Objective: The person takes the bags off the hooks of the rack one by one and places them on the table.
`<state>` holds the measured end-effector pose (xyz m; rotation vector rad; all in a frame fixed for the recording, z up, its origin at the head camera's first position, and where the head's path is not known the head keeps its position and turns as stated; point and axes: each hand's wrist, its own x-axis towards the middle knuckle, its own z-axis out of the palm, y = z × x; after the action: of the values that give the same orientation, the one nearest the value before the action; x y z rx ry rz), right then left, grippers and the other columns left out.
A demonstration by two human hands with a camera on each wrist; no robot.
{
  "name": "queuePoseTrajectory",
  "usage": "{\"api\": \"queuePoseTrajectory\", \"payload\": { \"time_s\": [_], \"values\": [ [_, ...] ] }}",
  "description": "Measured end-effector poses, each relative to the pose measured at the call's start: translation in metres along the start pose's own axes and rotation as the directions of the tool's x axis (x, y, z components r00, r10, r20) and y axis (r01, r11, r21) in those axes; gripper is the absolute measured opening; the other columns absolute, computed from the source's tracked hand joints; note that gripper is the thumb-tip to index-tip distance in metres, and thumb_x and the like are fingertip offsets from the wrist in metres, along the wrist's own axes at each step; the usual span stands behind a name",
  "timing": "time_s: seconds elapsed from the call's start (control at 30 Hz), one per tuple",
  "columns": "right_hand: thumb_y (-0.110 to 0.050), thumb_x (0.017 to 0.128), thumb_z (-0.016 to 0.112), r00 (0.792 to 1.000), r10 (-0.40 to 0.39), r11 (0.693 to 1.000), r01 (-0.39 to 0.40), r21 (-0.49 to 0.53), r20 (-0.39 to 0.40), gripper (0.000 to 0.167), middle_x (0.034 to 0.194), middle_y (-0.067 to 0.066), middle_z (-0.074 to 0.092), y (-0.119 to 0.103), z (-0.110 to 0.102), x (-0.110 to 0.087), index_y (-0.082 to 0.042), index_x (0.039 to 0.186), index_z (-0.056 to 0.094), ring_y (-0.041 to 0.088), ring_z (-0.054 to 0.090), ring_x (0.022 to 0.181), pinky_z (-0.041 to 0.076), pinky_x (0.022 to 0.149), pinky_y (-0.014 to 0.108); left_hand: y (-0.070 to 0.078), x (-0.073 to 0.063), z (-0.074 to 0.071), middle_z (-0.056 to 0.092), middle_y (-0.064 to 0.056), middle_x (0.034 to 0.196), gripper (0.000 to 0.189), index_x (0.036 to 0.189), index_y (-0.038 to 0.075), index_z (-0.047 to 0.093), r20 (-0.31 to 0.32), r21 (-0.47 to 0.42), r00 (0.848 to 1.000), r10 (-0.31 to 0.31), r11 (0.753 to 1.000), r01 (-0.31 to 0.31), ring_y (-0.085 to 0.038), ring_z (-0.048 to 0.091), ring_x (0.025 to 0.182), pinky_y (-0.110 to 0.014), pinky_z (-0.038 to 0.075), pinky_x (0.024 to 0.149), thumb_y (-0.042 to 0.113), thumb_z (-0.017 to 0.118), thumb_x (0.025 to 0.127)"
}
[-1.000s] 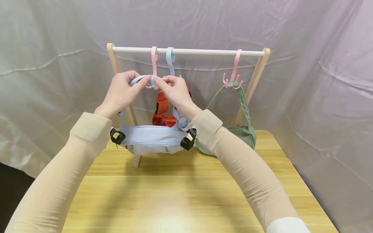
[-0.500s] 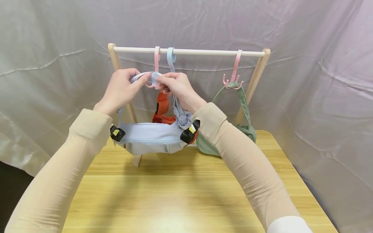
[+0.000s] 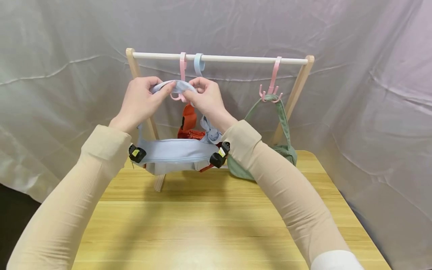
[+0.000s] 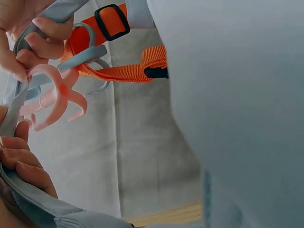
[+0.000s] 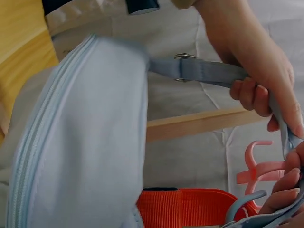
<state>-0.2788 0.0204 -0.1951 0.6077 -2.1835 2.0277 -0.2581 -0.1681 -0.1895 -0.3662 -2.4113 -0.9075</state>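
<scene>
A light blue shoulder bag hangs below both hands by its strap. The left hand grips the strap on one side, thumb along its top. On the other side the right hand pinches it, so a short stretch of strap spans the two hands. Right behind that stretch is the left pink hook, its prongs showing just below the strap. In the left wrist view the strap lies close beside the pink prongs. A knotted bow sits at the bag's right end.
A white rail on wooden legs carries the hooks. Next to the left pink hook is a blue hook; a red-orange bag with a webbing strap hangs behind. At right, a green bag hangs from another pink hook.
Both hands and the light blue bag have risen slightly. The right hand has shifted right, widening the stretch of strap between the hands. The left pink hook has slid a little to the right.
</scene>
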Motion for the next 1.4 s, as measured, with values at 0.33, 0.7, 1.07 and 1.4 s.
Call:
{"api": "queuePoseTrajectory", "payload": {
  "time_s": [0.33, 0.7, 1.07, 1.4],
  "values": [
    [0.008, 0.084, 0.065, 0.998, -0.064, 0.997, 0.063, -0.044, -0.022, 0.016, 0.082, 0.005, 0.066, 0.002, 0.001, 0.001, -0.005, 0.093, 0.062, 0.01, 0.054, 0.066, 0.042, 0.058, 0.02, 0.0, -0.003, 0.0, 0.042, 0.009, 0.054, 0.044, 0.083, 0.008, 0.073, -0.003, -0.136, 1.0, -0.001, 0.991, 0.0, -0.015, 0.038, 0.055, -0.029, 0.029, 0.052, 0.051, 0.067, 0.092],
    [-0.012, 0.086, 0.074, 0.997, -0.036, 0.993, 0.043, -0.108, 0.068, 0.023, 0.073, -0.003, 0.069, 0.002, -0.004, 0.003, 0.0, 0.104, 0.076, 0.007, 0.05, 0.064, 0.036, 0.058, 0.02, -0.004, -0.003, -0.004, 0.044, 0.01, 0.054, 0.045, 0.083, 0.009, 0.073, -0.021, -0.08, 1.0, -0.018, 0.997, 0.017, -0.015, 0.04, 0.058, -0.028, 0.03, 0.056, 0.053, 0.067, 0.091],
    [-0.022, 0.09, 0.074, 0.998, 0.032, 0.978, -0.019, -0.207, 0.059, 0.021, 0.048, -0.01, 0.038, 0.0, -0.005, 0.0, -0.002, 0.084, 0.076, 0.009, 0.033, 0.048, 0.025, 0.048, 0.023, -0.003, -0.002, -0.004, 0.042, 0.009, 0.054, 0.044, 0.084, 0.008, 0.073, -0.004, -0.042, 1.0, -0.015, 0.999, 0.015, -0.016, 0.041, 0.059, -0.029, 0.03, 0.055, 0.051, 0.065, 0.093],
    [-0.018, 0.09, 0.075, 0.997, -0.067, 0.962, 0.076, -0.263, 0.041, 0.015, 0.056, -0.01, 0.044, -0.002, -0.001, -0.002, -0.003, 0.091, 0.076, 0.009, 0.036, 0.056, 0.027, 0.054, 0.022, -0.003, 0.006, -0.01, 0.039, 0.01, 0.053, 0.045, 0.083, 0.01, 0.073, 0.022, -0.068, 0.999, -0.029, 0.997, 0.031, -0.015, 0.038, 0.057, -0.029, 0.029, 0.054, 0.053, 0.066, 0.092]
  ]
}}
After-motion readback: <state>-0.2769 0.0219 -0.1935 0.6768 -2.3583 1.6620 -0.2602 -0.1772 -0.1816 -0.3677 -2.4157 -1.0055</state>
